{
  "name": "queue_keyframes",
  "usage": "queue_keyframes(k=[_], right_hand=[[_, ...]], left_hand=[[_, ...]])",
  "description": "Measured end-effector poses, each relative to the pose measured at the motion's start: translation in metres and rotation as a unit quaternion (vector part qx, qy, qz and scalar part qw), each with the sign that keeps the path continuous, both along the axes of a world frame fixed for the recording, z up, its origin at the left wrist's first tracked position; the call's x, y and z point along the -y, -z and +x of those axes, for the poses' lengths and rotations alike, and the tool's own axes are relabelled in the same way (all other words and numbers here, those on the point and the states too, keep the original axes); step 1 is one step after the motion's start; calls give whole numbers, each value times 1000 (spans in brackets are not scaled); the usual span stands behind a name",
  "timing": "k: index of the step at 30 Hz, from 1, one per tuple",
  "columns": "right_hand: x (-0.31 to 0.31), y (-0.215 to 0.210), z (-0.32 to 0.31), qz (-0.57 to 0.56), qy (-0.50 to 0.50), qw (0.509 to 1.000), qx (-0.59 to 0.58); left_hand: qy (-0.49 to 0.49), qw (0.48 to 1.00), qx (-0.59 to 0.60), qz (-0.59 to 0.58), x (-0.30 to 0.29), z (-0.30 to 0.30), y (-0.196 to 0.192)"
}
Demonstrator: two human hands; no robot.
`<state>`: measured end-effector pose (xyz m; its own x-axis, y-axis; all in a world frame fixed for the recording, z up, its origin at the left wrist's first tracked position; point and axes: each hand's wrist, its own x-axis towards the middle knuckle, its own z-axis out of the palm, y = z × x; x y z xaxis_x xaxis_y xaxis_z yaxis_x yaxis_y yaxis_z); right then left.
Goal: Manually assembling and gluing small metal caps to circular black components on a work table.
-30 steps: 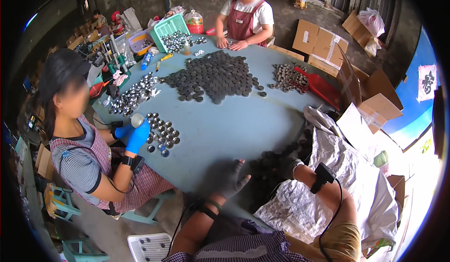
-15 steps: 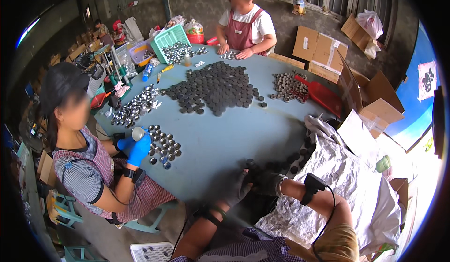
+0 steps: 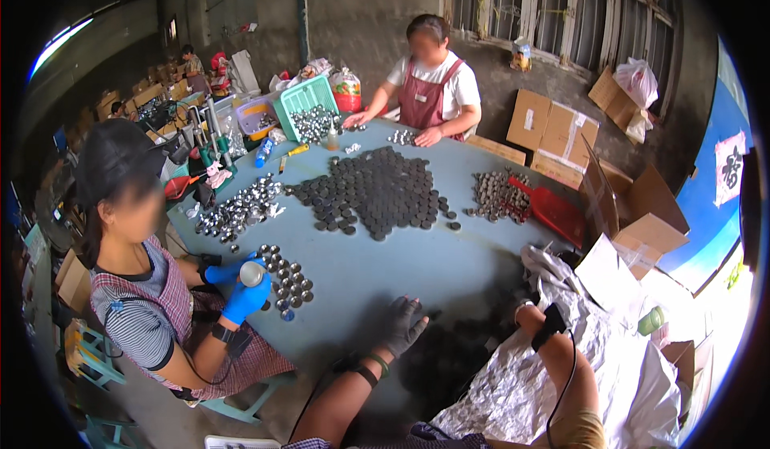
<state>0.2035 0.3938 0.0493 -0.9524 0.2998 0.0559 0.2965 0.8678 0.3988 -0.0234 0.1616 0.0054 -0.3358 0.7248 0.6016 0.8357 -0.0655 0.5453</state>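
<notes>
My left hand [image 3: 405, 325], in a dark glove, lies flat on the blue round table [image 3: 377, 268] with its fingers spread and nothing in it. Just right of it sits a heap of dark round parts [image 3: 453, 353] at the table's near edge. My right hand [image 3: 515, 303], with a black device strapped to the wrist, reaches in between that heap and a crumpled silver plastic sheet [image 3: 561, 377]. Its fingers are lost against the dark parts.
A flat spread of dark discs [image 3: 377, 192] covers the table's middle. Shiny metal caps [image 3: 241, 208] lie at left. A seated person's blue-gloved hands [image 3: 245, 288] hold one cap. Another person [image 3: 433, 88] works at the far side. A red scoop [image 3: 553, 212], green basket [image 3: 309, 108] and cardboard boxes [image 3: 634, 216] surround.
My two hands came close together half a second ago. The right hand has since drawn back to the right, toward the silver sheet. The view has tilted upward.
</notes>
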Motion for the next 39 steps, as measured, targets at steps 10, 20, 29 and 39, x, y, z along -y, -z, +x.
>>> queue_keyframes(k=[10, 20, 29, 39], right_hand=[[-11, 61, -6, -101, -11, 994, 39], [111, -47, -39, -347, -23, 937, -29], [183, -114, -74, -314, 5, 943, 107], [203, -50, -133, -327, -42, 931, 158]], left_hand=[[167, 979, -63, -101, -41, 4, 17], [218, 962, -40, -159, -31, 20, 8], [203, 969, 27, -135, 23, 4, 14], [95, 989, 101, -47, 115, -11, -22]])
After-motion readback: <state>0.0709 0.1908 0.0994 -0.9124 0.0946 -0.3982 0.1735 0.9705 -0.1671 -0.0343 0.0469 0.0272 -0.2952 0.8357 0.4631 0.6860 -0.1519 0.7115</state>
